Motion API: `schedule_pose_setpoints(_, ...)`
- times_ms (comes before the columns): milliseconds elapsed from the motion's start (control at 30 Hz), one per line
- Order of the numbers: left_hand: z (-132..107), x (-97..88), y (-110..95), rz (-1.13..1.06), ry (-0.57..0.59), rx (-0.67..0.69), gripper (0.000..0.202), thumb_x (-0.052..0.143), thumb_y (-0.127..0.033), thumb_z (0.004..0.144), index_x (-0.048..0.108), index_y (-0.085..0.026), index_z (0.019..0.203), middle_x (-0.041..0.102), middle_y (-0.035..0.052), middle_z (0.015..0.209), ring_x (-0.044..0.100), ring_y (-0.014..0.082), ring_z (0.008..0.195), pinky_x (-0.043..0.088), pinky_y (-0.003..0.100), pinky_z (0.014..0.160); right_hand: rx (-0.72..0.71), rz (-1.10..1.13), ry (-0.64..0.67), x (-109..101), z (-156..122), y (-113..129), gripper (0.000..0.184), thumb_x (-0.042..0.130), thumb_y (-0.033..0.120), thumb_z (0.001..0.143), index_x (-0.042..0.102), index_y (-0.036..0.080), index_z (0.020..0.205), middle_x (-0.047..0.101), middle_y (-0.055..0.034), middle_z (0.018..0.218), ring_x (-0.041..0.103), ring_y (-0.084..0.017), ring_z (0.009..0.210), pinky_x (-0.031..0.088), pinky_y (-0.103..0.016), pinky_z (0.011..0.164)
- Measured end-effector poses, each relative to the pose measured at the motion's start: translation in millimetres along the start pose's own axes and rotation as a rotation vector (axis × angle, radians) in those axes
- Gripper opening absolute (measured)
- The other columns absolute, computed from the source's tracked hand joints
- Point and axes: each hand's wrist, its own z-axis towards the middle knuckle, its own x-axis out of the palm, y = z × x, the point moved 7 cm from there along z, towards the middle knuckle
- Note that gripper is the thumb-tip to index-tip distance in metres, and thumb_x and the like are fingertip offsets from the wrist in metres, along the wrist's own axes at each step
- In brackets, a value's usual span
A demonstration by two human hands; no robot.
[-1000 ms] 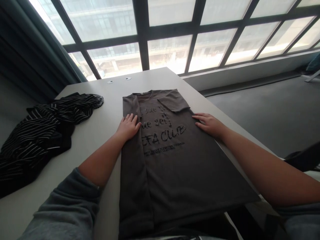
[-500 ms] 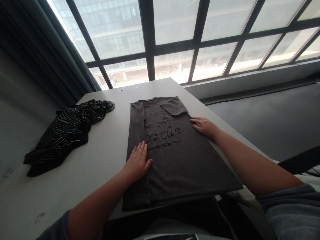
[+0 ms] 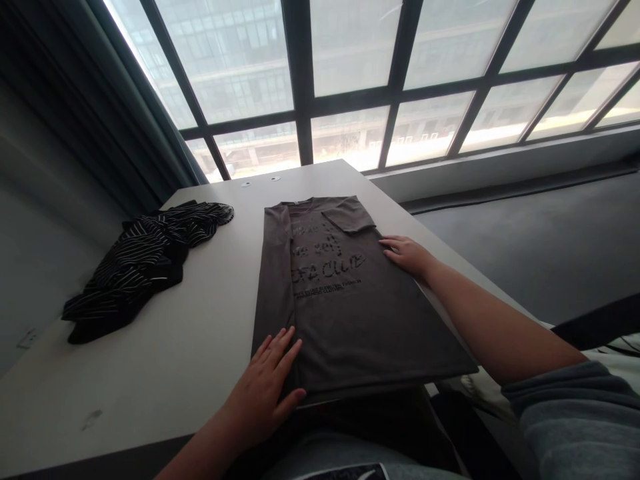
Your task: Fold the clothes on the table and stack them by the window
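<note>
A dark grey t-shirt (image 3: 350,307) with black lettering lies flat on the white table (image 3: 200,333), its sides and sleeves folded inward. My left hand (image 3: 267,383) rests flat on the shirt's near left corner by the hem, fingers stretched out. My right hand (image 3: 407,255) lies flat on the shirt's right edge, level with the lettering, fingers extended. Neither hand holds anything.
A crumpled black garment with white stripes (image 3: 145,257) lies on the table's left side. Large windows (image 3: 350,73) stand behind the table's far edge. A grey floor (image 3: 540,233) lies to the right. The shirt's hem reaches the table's near edge.
My left hand has slid down the shirt's left folded side from near the chest to the hem. My right hand has stayed in place. The view has shifted back.
</note>
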Motion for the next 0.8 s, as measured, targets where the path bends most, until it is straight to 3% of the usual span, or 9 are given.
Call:
schedule_pose_setpoints(133, -12, -10.0, -8, -0.052, -0.057, -0.015, 0.082, 0.074, -0.039, 0.091, 0.038, -0.025, 0.163, 0.049, 0.0141, 0.164, 0.049, 0.0341, 0.149, 0.046, 0.056, 0.121, 0.0, -0.004, 0.007, 0, 1, 0, 0.053, 0.052, 0.042, 0.1, 0.071, 0.016, 0.141, 0.064, -0.0139, 0.15, 0.059, -0.032, 0.139, 0.043, -0.047, 0.123)
schedule_pose_setpoints(200, -15, -16.3, -8, -0.071, -0.124, -0.091, 0.064, 0.073, -0.032, 0.091, 0.052, -0.024, 0.151, 0.064, 0.0135, 0.147, 0.062, 0.0319, 0.133, 0.055, 0.05, 0.111, 0.007, 0.001, 0.009, -1, 1, 0, 0.051, 0.053, 0.042, 0.099, 0.071, 0.018, 0.141, 0.064, -0.0128, 0.15, 0.059, -0.031, 0.138, 0.043, -0.047, 0.123)
schedule_pose_setpoints(267, -16, -20.5, -7, -0.084, -0.152, -0.164, 0.035, 0.071, -0.027, 0.092, 0.065, -0.023, 0.126, 0.072, 0.0108, 0.124, 0.07, 0.0285, 0.111, 0.06, 0.044, 0.096, 0.019, 0.012, 0.004, -1, 1, 0, 0.05, 0.054, 0.041, 0.099, 0.072, 0.019, 0.14, 0.064, -0.0123, 0.15, 0.06, -0.031, 0.138, 0.043, -0.048, 0.123)
schedule_pose_setpoints(333, -13, -20.9, -11, -0.085, -0.106, -0.18, 0.015, 0.071, -0.025, 0.091, 0.067, -0.024, 0.105, 0.073, 0.0073, 0.107, 0.07, 0.0263, 0.095, 0.06, 0.041, 0.083, 0.027, 0.021, 0.002, -2, 1, 1, 0.049, 0.055, 0.04, 0.098, 0.072, 0.019, 0.139, 0.064, -0.0131, 0.15, 0.06, -0.032, 0.138, 0.043, -0.049, 0.123)
schedule_pose_setpoints(400, -10, -20.5, -15, -0.074, -0.047, -0.154, 0.011, 0.073, -0.023, 0.09, 0.066, -0.024, 0.098, 0.072, 0.0046, 0.1, 0.068, 0.0251, 0.086, 0.058, 0.039, 0.076, 0.033, 0.024, 0.003, -3, 1, 2, 0.049, 0.055, 0.039, 0.097, 0.073, 0.019, 0.138, 0.065, -0.0133, 0.149, 0.06, -0.032, 0.138, 0.043, -0.05, 0.123)
schedule_pose_setpoints(667, -6, -23.6, -27, -0.106, -0.097, -0.013, 0.011, 0.057, -0.015, 0.099, 0.064, -0.023, 0.096, 0.069, 0.0014, 0.091, 0.067, 0.0182, 0.075, 0.051, 0.03, 0.067, 0.051, 0.018, 0.012, -7, 0, 9, 0.047, 0.055, 0.038, 0.098, 0.073, 0.02, 0.138, 0.065, -0.0115, 0.149, 0.06, -0.03, 0.138, 0.044, -0.048, 0.123)
schedule_pose_setpoints(800, -3, -20.9, -27, -0.127, -0.026, -0.034, 0.012, 0.061, -0.012, 0.096, 0.065, -0.023, 0.097, 0.07, 0.0008, 0.093, 0.068, 0.0178, 0.078, 0.05, 0.028, 0.069, 0.062, 0.012, -0.002, -8, -2, 10, 0.047, 0.055, 0.037, 0.098, 0.073, 0.02, 0.138, 0.068, -0.0109, 0.145, 0.062, -0.029, 0.137, 0.044, -0.046, 0.123)
